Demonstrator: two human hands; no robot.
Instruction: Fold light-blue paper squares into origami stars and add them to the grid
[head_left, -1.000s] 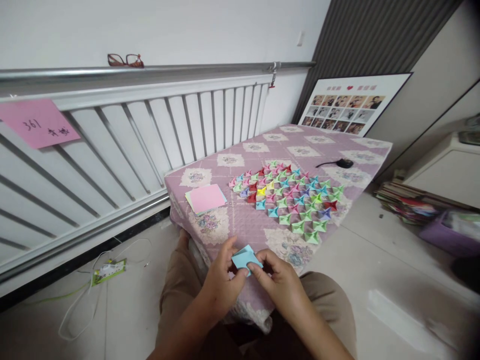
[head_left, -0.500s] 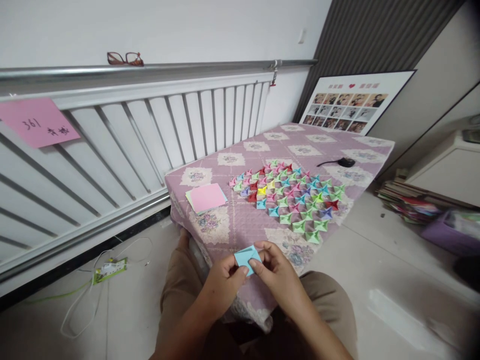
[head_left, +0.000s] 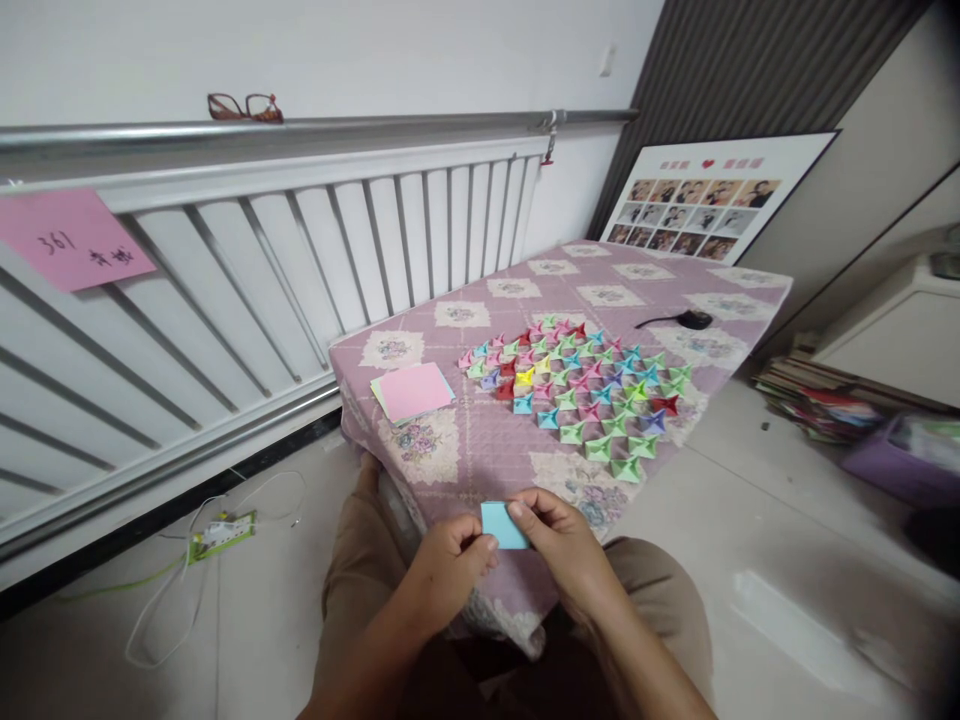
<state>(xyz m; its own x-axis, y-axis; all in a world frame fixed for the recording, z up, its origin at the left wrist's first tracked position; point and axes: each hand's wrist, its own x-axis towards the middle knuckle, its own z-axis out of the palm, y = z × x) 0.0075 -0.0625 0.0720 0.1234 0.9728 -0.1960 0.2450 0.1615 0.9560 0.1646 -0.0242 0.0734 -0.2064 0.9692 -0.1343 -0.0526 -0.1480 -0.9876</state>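
Blue paper (head_left: 503, 526) sits pinched between our two hands at the near edge of the table, and it now reads as a flat, small square where a moment ago its corners stood up loose and angled. We judge that a fold has just been pressed flat, so the piece looks ready for its next crease. Our left hand (head_left: 448, 570) is curled shut, thumb and forefinger clamped on the square's left edge; our right hand (head_left: 564, 548) grips the right edge the same way, fingers closed over the top. Both hands have drawn slightly nearer to our lap than before.

Farther out on the purple quilted cloth (head_left: 495, 455), a stack of square sheets (head_left: 412, 392) with pink on top lies to the left, untouched. To its right spreads the grid of folded paper stars (head_left: 581, 395) in green, pink, red, blue and yellow, unchanged. Beyond them, far right, a black corded object (head_left: 690, 320) rests on the cloth. Against the far wall leans a photo board (head_left: 705, 205), and red glasses (head_left: 244, 106) lie on the rail above the white radiator (head_left: 300, 260).
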